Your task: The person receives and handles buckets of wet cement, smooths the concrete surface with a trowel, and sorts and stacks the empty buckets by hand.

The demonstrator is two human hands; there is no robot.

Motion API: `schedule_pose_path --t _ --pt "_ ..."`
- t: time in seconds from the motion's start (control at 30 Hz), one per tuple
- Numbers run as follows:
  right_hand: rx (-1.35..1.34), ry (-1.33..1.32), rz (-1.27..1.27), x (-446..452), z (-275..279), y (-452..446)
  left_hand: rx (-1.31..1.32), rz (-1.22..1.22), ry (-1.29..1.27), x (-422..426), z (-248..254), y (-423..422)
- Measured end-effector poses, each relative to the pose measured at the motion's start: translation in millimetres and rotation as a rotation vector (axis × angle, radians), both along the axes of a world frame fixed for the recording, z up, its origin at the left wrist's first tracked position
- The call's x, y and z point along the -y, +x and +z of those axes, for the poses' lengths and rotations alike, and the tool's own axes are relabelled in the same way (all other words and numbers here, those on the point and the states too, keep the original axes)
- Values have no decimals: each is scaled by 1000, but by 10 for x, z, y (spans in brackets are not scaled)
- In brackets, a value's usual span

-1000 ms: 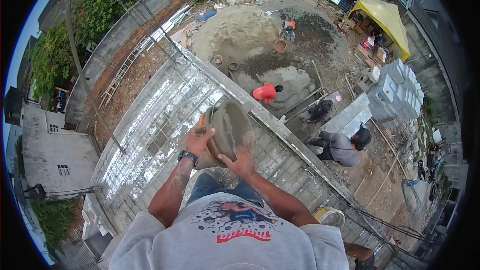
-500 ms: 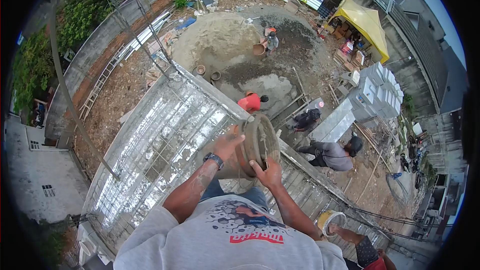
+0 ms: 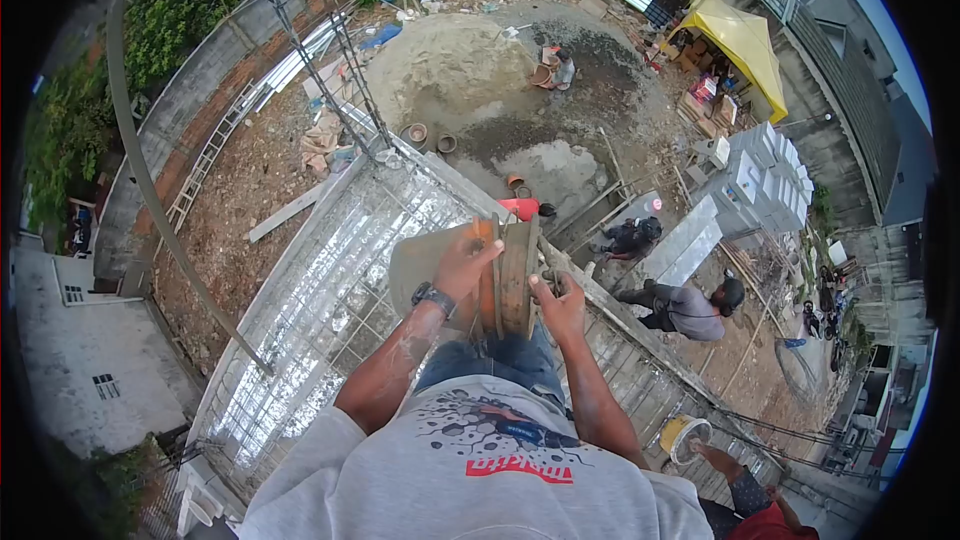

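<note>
Two nested buckets, crusted with cement, lie tipped on their side in front of my body, rims to the right. My left hand [image 3: 467, 262] grips the orange-brown rim of the bucket [image 3: 430, 268], its thumb over the edge. On the other side, my right hand [image 3: 561, 306] is closed at the outer rim [image 3: 517, 280], near what looks like the handle. Below the buckets is the wet slab with a rebar grid [image 3: 330, 335].
A co-worker's hand [image 3: 708, 455] is by a yellow bucket [image 3: 686, 438] at the lower right. A concrete edge [image 3: 620, 312] borders the drop, with several people below. Upright rebar [image 3: 345, 70] and a long pole [image 3: 170, 210] stand at the left.
The buckets have turned from rim-up to lying sideways, their openings now facing right. My right hand has shifted right along the rim. A co-worker's hand has come to the yellow bucket.
</note>
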State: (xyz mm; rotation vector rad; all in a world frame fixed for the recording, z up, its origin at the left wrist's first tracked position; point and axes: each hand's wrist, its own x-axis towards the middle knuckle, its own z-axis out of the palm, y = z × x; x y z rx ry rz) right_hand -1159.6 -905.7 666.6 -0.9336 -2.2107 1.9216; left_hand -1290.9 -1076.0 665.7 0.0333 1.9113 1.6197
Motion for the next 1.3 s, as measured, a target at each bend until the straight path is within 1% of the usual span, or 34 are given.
schedule_pose_path --t 0.07,0.13,0.23,0.3,0.37,0.43,0.47,0.5,0.57,0.6,0.67,0.77,0.8,0.9,0.97,1.0,1.1,1.23,1.3 --pt "30 16 48 113 28 -268 -12 37 -23 169 -20 -221" --pt "-15 83 42 250 5 -577 -27 82 -56 293 -102 -459" --pt "-19 195 71 421 -89 -993 -8 113 27 371 -145 -775" --pt "-6 246 117 435 -209 -1299 -6 147 16 364 -152 -996" --pt "9 264 165 401 -376 -1591 -17 156 -21 363 -153 -1252" --pt "-44 198 188 357 -521 -1901 -32 115 -89 365 -75 -1545" --pt "-61 164 187 364 -600 -2029 -14 134 -98 386 -192 -1646" --pt "-25 178 188 414 -565 -2082 5 152 -106 399 -260 -1753" --pt "20 237 204 409 -435 -2346 92 215 7 370 -346 -1976" --pt "93 244 202 412 -412 -2440 97 208 34 351 -322 -2035" --pt "28 246 172 391 -371 -2558 76 191 87 319 -239 -2240" --pt "-22 254 113 281 -416 -2668 36 99 -129 157 -296 -2464" --pt "-18 256 91 246 -417 -2654 28 70 -122 73 -313 -2509" --pt "-45 58 -60 222 -400 -2598 47 -62 -142 -154 -359 -2594" --pt "-35 9 -157 243 -403 -2544 4 -147 -208 -270 -646 -2657" --pt "-29 -14 -209 256 -376 -2535 7 -185 -218 -331 -674 -2685" --pt "-52 -10 -338 293 -259 -2626 37 -323 -253 -525 -706 -2816" --pt "-14 28 -461 273 -327 -2792 115 -475 -290 -745 -746 -3081" --pt "2 57 -496 286 -303 -2958 66 -540 -303 -817 -1002 -3198"
